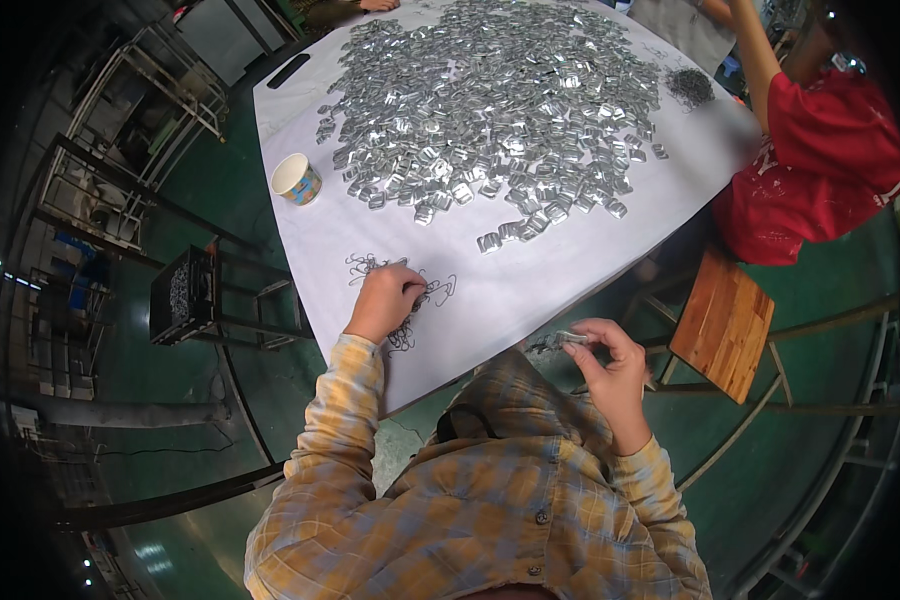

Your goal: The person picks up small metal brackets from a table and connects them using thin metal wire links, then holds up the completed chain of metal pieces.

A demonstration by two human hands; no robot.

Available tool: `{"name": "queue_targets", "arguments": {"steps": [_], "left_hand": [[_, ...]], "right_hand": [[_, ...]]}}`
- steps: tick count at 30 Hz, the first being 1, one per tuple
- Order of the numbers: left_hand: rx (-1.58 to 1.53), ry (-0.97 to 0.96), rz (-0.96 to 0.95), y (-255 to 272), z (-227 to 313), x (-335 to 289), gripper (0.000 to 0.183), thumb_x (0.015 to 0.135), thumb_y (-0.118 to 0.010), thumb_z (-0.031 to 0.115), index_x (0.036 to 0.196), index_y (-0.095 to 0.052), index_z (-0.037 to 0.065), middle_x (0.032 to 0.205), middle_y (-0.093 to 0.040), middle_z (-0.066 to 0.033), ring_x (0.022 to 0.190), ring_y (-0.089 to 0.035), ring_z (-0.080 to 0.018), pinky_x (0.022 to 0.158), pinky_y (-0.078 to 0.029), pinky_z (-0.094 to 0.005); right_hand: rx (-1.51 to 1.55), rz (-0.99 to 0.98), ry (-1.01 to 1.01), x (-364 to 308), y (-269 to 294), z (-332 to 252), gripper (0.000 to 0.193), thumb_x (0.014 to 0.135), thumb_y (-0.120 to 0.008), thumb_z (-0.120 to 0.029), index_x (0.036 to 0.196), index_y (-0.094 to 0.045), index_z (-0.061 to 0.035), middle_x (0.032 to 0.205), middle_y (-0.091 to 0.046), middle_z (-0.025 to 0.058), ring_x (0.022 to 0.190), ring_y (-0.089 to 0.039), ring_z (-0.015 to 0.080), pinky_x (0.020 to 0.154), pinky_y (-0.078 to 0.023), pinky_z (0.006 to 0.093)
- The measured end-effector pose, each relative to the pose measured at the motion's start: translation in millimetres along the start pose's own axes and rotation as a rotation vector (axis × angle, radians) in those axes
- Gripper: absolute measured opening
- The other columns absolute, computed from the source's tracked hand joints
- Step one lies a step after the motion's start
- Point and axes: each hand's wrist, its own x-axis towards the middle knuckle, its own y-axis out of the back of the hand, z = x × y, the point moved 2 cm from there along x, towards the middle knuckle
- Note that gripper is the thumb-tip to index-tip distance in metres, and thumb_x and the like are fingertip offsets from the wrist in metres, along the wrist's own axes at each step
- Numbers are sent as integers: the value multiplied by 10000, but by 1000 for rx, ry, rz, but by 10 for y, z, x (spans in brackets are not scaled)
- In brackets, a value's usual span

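Observation:
My left hand (382, 302) rests on a small pile of thin dark wire hooks (402, 335) at the table's near left. Its thumb and fingers are pinched together; whatever they grip is too small to make out. My right hand (613, 372) is off the table's near edge, in front of my body. Between its thumb and fingertips is a small silver metal piece (570, 338), partly covered by the fingers. A wide heap of similar shiny, flat silver pieces (490, 110) covers the far middle of the table, with a few strays (489, 242) at its near edge.
A paper cup (296, 180) stands at the left edge of the white-covered table (510, 300), with a black flat object (288, 71) beyond. A dark pile (690, 88) lies far right, near a co-worker's red shirt (820, 150). A wooden stool (722, 325) stands right; a black tray (182, 295) left.

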Motion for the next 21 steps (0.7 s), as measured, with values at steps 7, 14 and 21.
{"name": "queue_targets", "arguments": {"steps": [7, 14, 21], "left_hand": [[305, -161, 18, -280, 75, -30, 63, 726, -631, 97, 726, -663, 42, 739, -602, -104, 703, -595, -300, 641, -484, -384], [260, -217, 9, -221, 176, -45, 58, 728, -631, 100, 722, -650, 45, 722, -581, -90, 711, -588, -280, 636, -487, -384], [327, -292, 41, -349, 60, -126, 60, 726, -616, 91, 710, -619, 34, 756, -578, -93, 767, -580, -263, 643, -485, -367]], "right_hand": [[-28, -7, 15, 13, 3, -12, 160, 727, -669, 9, 883, -639, -14, 793, -654, 56, 661, -559, 102, 629, -456, 230], [29, 4, -19, -17, 3, 38, 162, 723, -679, -6, 879, -636, -6, 791, -654, 48, 670, -553, 95, 638, -453, 226], [13, -16, -18, -22, -35, 40, 160, 729, -675, -8, 884, -635, -3, 802, -660, 53, 683, -568, 99, 650, -460, 230]]}}
